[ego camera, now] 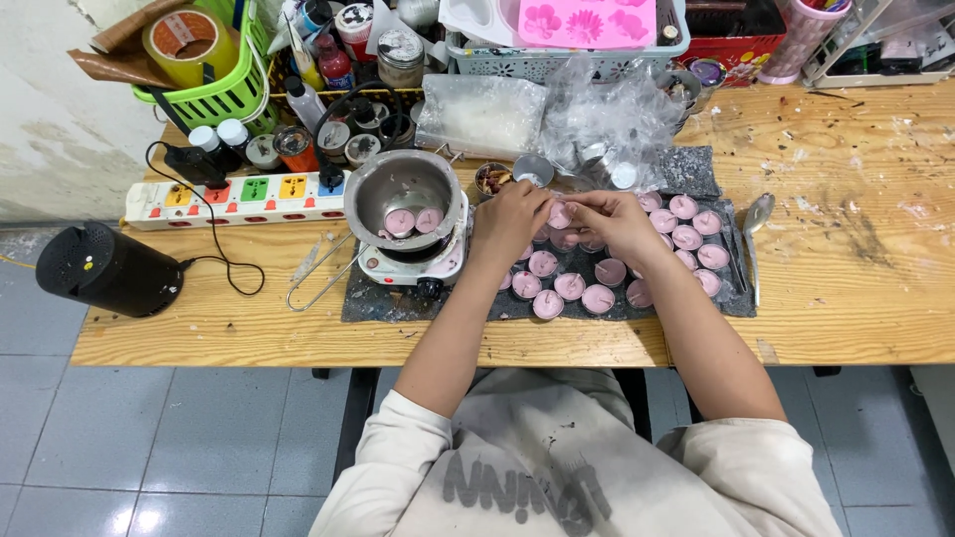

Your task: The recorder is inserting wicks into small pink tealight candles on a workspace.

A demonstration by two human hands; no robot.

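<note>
Both my hands meet over a dark mat (398, 298) covered with several small pink tealight candles (570, 286). My left hand (509, 221) and my right hand (609, 217) pinch one pink tealight (559, 213) between their fingertips, just above the mat. To the left, a steel pot (403, 189) sits on a small white hot plate (418, 264) with two pink candles inside it. More pink tealights (696, 237) lie in rows to the right of my right hand.
A white power strip (234, 199) and a black cylinder (104, 268) lie at the left. A green basket (224, 89), bottles and jars crowd the back. A pink silicone mould (587, 22), crumpled plastic bags (607, 114), a metal spoon (756, 224) and wire tongs (323, 273) are nearby.
</note>
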